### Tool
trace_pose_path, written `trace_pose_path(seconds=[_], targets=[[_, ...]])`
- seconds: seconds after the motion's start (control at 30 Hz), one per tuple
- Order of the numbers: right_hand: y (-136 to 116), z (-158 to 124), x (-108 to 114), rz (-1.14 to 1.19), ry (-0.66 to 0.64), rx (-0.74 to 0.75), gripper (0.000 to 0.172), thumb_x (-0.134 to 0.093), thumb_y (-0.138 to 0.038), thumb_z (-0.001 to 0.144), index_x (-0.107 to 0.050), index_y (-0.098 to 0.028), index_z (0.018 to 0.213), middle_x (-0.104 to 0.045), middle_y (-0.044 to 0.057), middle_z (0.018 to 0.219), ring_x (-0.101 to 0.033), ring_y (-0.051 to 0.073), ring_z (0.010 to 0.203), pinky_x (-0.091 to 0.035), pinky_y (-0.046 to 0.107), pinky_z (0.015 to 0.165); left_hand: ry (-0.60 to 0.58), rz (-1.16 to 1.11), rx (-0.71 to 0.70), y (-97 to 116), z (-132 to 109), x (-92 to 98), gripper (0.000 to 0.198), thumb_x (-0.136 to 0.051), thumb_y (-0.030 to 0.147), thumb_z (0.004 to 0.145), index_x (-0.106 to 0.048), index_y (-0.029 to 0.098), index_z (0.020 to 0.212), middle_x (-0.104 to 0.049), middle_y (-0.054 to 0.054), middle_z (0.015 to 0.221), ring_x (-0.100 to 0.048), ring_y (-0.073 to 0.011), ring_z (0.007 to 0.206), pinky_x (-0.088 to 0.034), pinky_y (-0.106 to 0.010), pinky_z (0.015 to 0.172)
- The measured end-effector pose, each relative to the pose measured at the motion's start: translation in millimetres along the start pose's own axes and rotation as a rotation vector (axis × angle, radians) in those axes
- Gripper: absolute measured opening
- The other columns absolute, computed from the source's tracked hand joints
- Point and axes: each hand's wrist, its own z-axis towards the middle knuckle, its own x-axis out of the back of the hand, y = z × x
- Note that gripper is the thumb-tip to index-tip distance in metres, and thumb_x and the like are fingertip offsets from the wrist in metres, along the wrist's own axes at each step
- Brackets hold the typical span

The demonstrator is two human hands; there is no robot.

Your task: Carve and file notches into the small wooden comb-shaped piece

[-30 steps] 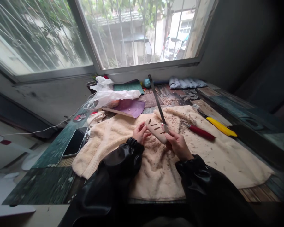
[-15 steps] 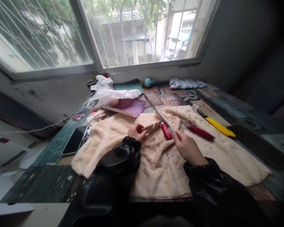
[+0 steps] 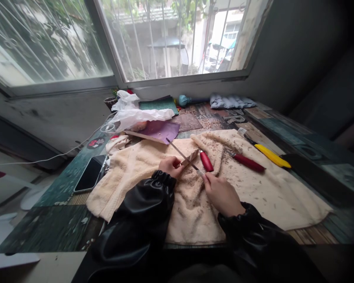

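Observation:
My left hand (image 3: 170, 166) is closed around a small carved wooden piece (image 3: 191, 157), held low over a cream towel (image 3: 253, 192). My right hand (image 3: 220, 193) pinches the near end of a long thin metal file (image 3: 181, 154), which lies slanted across the wooden piece and points up and left. A red tool handle (image 3: 206, 160) sits on the towel just right of the wood. Both arms wear black shiny sleeves.
Wood shavings litter the towel. A red-handled tool (image 3: 247, 162) and a yellow-handled tool (image 3: 271, 155) lie to the right. A phone (image 3: 90, 178) sits left of the towel, with a purple sheet (image 3: 162, 130), a white plastic bag (image 3: 138, 116) and a barred window behind.
The file has swung down from pointing far up toward the window to lying low and pointing left across the wood. My right hand has drawn back toward me, and the wooden piece was lowered.

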Motion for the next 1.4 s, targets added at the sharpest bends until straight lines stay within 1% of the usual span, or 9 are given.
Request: trace_pose_path(seconds=[0.2, 0.5, 0.87, 0.97, 1.07, 1.17, 1.23, 1.33, 1.4], targets=[[-2, -6, -3, -0.050, 0.051, 0.046, 0.030, -0.027, -0.032, 0.090, -0.054, -0.021, 0.085, -0.064, 0.006, 0.068, -0.060, 0.019, 0.060, -0.024, 0.026, 0.049, 0.041, 0.042, -0.091, 5, -5, 1.0, 0.015, -0.063, 0.028, 0.063, -0.056, 0.017, 0.058, -0.056, -0.001, 0.059, -0.051, -0.0105, 0.053, -0.039, -0.022, 0.052], [3, -18, -8, -0.154, 0.158, 0.059, 0.024, -0.032, -0.026, 0.088, -0.055, -0.021, 0.084, -0.064, 0.007, 0.064, -0.061, 0.020, 0.055, -0.024, 0.025, 0.045, 0.008, -0.008, -0.178, 6, -11, -7.3, 0.010, -0.061, 0.025, 0.065, -0.057, 0.017, 0.060, -0.053, -0.001, 0.062, -0.049, -0.0103, 0.055, -0.038, -0.022, 0.053], [-10, -3, -4, -0.065, 0.075, 0.018, 0.029, -0.028, -0.028, 0.090, -0.055, -0.019, 0.088, -0.065, 0.009, 0.070, -0.063, 0.020, 0.062, -0.033, 0.025, 0.050, 0.076, 0.081, -0.152, 8, -13, -10.3, 0.014, -0.056, 0.029, 0.070, -0.055, 0.017, 0.062, -0.053, -0.002, 0.064, -0.048, -0.0113, 0.056, -0.037, -0.023, 0.054], [-8, -8, -3, -0.084, 0.075, 0.028, 0.028, -0.029, -0.027, 0.090, -0.055, -0.018, 0.088, -0.065, 0.010, 0.071, -0.062, 0.020, 0.062, -0.032, 0.025, 0.050, 0.099, 0.052, -0.122, 10, -15, -12.4, 0.010, -0.056, 0.028, 0.071, -0.057, 0.018, 0.067, -0.056, -0.002, 0.069, -0.050, -0.0116, 0.058, -0.039, -0.023, 0.056], [-5, -12, -4, -0.082, 0.077, 0.030, 0.028, -0.029, -0.027, 0.089, -0.055, -0.017, 0.086, -0.064, 0.010, 0.069, -0.060, 0.019, 0.059, -0.029, 0.025, 0.049, 0.069, -0.072, -0.107, 9, -13, -11.8, 0.009, -0.057, 0.027, 0.070, -0.060, 0.019, 0.068, -0.058, -0.003, 0.070, -0.049, -0.0117, 0.057, -0.039, -0.024, 0.058], [1, -11, -4, 0.025, 0.122, 0.012, 0.029, -0.029, -0.029, 0.089, -0.055, -0.017, 0.084, -0.062, 0.008, 0.065, -0.055, 0.016, 0.054, -0.026, 0.025, 0.048, 0.091, -0.311, -0.019, 1, -5, -10.5, 0.007, -0.063, 0.027, 0.064, -0.062, 0.019, 0.065, -0.059, -0.002, 0.068, -0.048, -0.0114, 0.056, -0.040, -0.024, 0.059], [9, -6, -2, 0.174, 0.224, 0.004, 0.029, -0.030, -0.032, 0.088, -0.054, -0.018, 0.081, -0.059, 0.005, 0.061, -0.050, 0.014, 0.052, -0.026, 0.025, 0.048, 0.124, -0.425, 0.049, -4, 0, -9.5, 0.009, -0.065, 0.028, 0.062, -0.062, 0.020, 0.066, -0.058, -0.001, 0.065, -0.048, -0.0114, 0.056, -0.040, -0.023, 0.056], [26, 7, 3, 0.494, 0.401, -0.027, 0.032, -0.033, -0.041, 0.086, -0.049, -0.019, 0.069, -0.051, 0.001, 0.055, -0.045, 0.013, 0.051, -0.030, 0.024, 0.049, 0.111, -0.528, 0.087, -7, 6, -6.5, 0.016, -0.063, 0.034, 0.064, -0.061, 0.019, 0.069, -0.057, -0.001, 0.061, -0.051, -0.0113, 0.056, -0.040, -0.021, 0.051], [38, 16, 6, 0.764, 0.436, -0.053, 0.035, -0.038, -0.048, 0.083, -0.045, -0.019, 0.065, -0.047, -0.001, 0.054, -0.041, 0.011, 0.047, -0.031, 0.023, 0.046, 0.058, -0.621, 0.088, -6, 7, -3.8, 0.024, -0.061, 0.040, 0.066, -0.060, 0.017, 0.073, -0.055, 0.000, 0.059, -0.051, -0.0106, 0.054, -0.041, -0.021, 0.050]])
